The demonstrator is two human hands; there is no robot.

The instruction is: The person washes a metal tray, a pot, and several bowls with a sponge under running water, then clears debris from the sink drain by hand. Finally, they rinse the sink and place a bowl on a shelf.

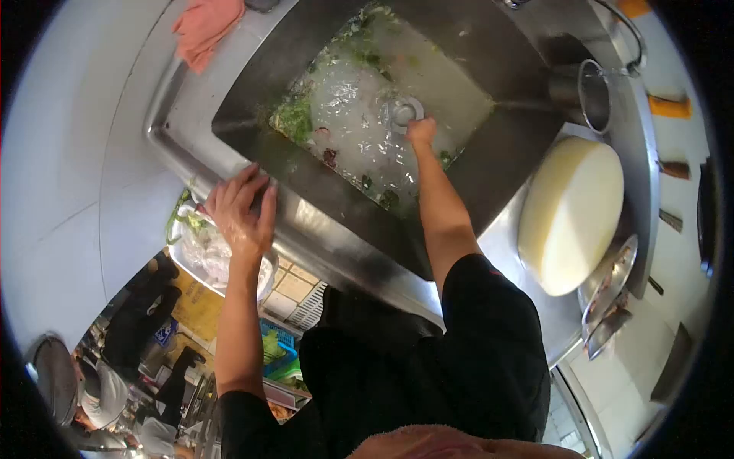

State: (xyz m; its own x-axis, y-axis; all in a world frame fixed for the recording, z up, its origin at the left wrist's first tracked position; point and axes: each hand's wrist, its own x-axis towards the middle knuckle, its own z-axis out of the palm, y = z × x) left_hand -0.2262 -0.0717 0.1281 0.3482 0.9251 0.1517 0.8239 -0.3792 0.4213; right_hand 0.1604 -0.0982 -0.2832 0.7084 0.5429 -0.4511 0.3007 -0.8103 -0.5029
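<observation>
Murky water with scraps of leafy greens [294, 121] lies in the deep steel sink [505, 172] before me. My right hand [420, 131] reaches down to the water, fingers closed at the edge of a round, pale grey fitting [404, 115] with a raised centre, which looks like a drain strainer. Its lower parts are blurred by water and glare. My left hand [241, 210] rests on the sink's near-left rim, fingers stretched out, holding nothing. Just below it stands a white bin [219, 289] lined with a plastic bag and holding green scraps.
A thick, round, cream-coloured block [572, 214] stands right of the sink, with metal bowls [612, 287] beside it. A steel cylinder [577, 96] sits at the sink's far right corner. A coral cloth [206, 29] lies at upper left. Other people [107, 394] are at lower left.
</observation>
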